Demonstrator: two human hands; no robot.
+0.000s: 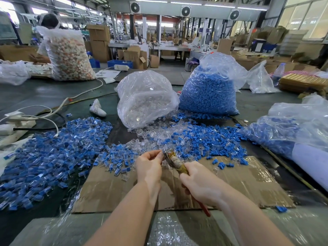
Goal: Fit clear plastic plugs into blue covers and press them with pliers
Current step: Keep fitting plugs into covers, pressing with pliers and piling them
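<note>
A person's two bare arms reach over a flattened cardboard sheet (239,185) on a dark worktable. The right hand (198,185) has its fingers wrapped around the handles of a pair of pliers (174,161), whose metal nose points up and left. The left hand (149,166) has its fingers curled, pinching something small right at the pliers' nose; the piece itself is too hidden to make out, though it is probably a plug seated in a cover. The likely risk is a squeeze with the piece off-centre, which could crack the clear plastic, seat it crooked, or nip the left fingertips, which sit touching the tool's tip. Just beyond the hands lies a mixed scatter of loose clear plugs (152,134) and blue covers (204,139). To the left spreads a broad heap of what look like assembled pieces (53,153). Farther back stand a bag of clear plugs (145,100) and a full bag of blue covers (207,91). White cables (58,107) trail across the left side. Another person (48,22) sits far left behind a big bag.
</note>
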